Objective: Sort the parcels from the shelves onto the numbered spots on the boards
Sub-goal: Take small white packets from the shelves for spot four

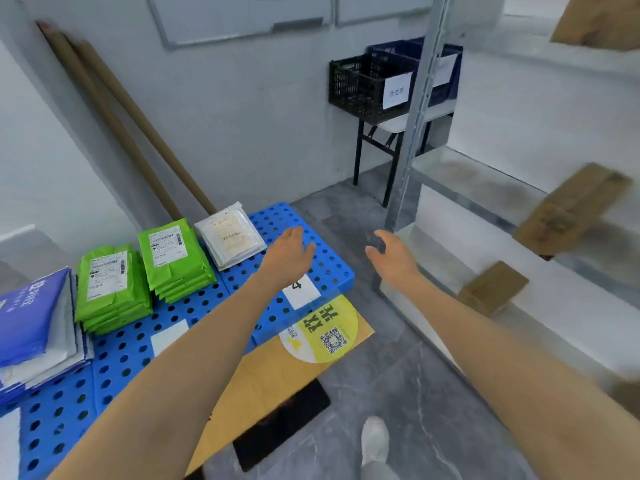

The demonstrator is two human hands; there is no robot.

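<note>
Head view has both hands empty, left hand point(289, 252) open over the blue board point(329, 268), right hand point(393, 252) loosely curled and nearer the cardboard parcel point(493, 287) on the low shelf point(436, 245) at its 4 o'clock, long axis roughly 2-to-8.

Left hand point(289, 252) over blue board point(332, 271), right hand point(391, 252) beside shelf point(467, 181)

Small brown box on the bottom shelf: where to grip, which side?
Probably grip the small brown box across its narrow width, from the bottom shelf's open front, right hand nearest: it lies flat near the front edge, under the next shelf.
</note>
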